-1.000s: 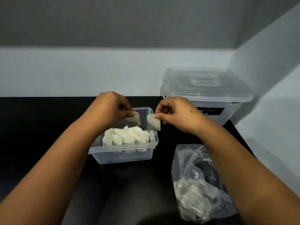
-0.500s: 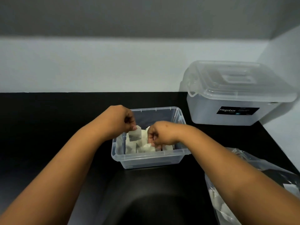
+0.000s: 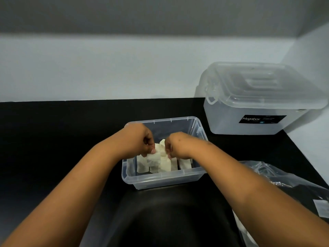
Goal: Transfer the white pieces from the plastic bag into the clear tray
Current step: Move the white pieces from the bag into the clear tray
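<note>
Right now both hands are down inside the tray (image 3: 160, 179), fingers curled. The left hand (image 3: 140, 139) pinches a white piece (image 3: 154, 158) between thumb and fingertips, holding it by its top edge so that it hangs against the others. The right hand (image 3: 175, 145) has its fingers bent down onto the pieces (image 3: 165, 164) just beside that one; the fingertips are tucked under the knuckles, and whether they grip a piece or only press on it I cannot tell. The two hands are close together, nearly touching, over the middle of the tray.

Those pieces stand upright and packed side by side along the near half of the tray, filling it from the left wall to the right; the far half shows only clear wall and dark bottom. The tray sits on a black table (image 3: 62, 139), with both forearms reaching in over its near rim.

Off to the right, partly under the right forearm, lies the bag (image 3: 284, 182), crumpled and flat on the table, running out of sight at the edge; a pale piece (image 3: 321, 208) shows through the plastic.

Behind and to the right of the tray, well apart from it, stands a bigger lidded box (image 3: 258, 104) with a black label reading "Megabox", pushed against the white wall (image 3: 106, 68).
</note>
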Motion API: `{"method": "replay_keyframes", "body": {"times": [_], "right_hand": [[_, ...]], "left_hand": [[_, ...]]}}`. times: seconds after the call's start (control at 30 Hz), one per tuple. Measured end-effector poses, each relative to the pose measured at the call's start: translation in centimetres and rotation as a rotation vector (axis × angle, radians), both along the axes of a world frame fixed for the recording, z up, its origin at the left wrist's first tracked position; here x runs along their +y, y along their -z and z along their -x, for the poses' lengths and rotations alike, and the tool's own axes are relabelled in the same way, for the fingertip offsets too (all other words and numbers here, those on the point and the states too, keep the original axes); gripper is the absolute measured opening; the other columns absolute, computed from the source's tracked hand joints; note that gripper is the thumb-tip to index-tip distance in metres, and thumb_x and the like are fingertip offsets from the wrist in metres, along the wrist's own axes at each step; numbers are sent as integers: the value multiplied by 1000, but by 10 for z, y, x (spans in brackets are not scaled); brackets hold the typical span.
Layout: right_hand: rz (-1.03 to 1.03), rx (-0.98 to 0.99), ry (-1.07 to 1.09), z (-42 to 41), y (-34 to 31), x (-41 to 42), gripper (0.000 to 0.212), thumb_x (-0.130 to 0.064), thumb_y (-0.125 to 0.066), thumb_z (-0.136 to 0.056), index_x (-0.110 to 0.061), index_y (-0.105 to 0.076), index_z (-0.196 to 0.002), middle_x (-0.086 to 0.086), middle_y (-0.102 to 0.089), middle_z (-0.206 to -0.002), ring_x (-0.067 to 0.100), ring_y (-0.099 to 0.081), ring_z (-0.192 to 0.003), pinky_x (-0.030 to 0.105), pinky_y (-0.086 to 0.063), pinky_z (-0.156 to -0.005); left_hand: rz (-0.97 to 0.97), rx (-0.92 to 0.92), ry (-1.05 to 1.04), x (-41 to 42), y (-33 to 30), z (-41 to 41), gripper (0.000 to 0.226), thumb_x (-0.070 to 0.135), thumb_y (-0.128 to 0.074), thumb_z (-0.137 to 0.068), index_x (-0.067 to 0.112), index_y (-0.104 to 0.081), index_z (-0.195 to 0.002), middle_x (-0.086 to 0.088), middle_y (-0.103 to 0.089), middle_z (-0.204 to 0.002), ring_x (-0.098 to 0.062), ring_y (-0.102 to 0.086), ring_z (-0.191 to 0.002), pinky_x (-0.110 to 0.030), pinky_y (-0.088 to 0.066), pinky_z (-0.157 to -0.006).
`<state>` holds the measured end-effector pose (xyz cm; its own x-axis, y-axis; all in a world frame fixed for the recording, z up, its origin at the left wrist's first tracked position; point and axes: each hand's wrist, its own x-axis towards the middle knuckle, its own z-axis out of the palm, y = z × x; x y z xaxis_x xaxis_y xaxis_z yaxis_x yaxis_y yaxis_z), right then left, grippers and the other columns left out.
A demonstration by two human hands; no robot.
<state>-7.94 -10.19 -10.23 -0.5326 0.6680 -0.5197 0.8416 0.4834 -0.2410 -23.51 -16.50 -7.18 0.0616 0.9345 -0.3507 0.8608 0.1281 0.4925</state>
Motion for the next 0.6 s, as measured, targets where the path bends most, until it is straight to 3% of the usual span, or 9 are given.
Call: {"method": "replay_keyframes", "body": {"times": [0.2, 0.4, 0.5, 0.6], "right_hand": [[-78, 44, 60, -14, -24, -1, 21, -23, -63, -93, -12, -67, -110, 6, -66, -114, 25, -63, -102, 32, -49, -81], [-70, 189, 65, -31, -37, -8, 16, -23, -65, -92, -11, -66, -103, 5, -67, -96, 17, -59, -82, 27, -45, -69], [-82, 258, 61, -37, -38, -13, 12, -25, -67, -90, -15, -66, -98, -3, -63, -88, 16, -60, -83, 31, -51, -75], [-107, 320, 58, -44, -39, -16, 12, -27, -68, -89, -17, -67, -96, -7, -61, -83, 14, -61, -82, 32, -54, -79]], "left_hand": [[249, 25, 36, 14, 20, -16, 13, -3, -65, -83, 9, -69, -83, -1, -75, -82, -13, -73, -69, -25, -60, -70], [336, 131, 27, 25, 31, -33, 10, 1, -66, -85, 10, -67, -86, -3, -72, -75, -13, -70, -65, -18, -54, -57], [318, 188, -2, 25, 30, -38, 10, 5, -65, -88, 7, -68, -96, 0, -67, -68, -10, -65, -60, -14, -49, -49], [290, 260, -4, 24, 30, -39, 12, 7, -67, -86, 7, -70, -98, -1, -72, -75, -11, -66, -64, -19, -52, -60]]}}
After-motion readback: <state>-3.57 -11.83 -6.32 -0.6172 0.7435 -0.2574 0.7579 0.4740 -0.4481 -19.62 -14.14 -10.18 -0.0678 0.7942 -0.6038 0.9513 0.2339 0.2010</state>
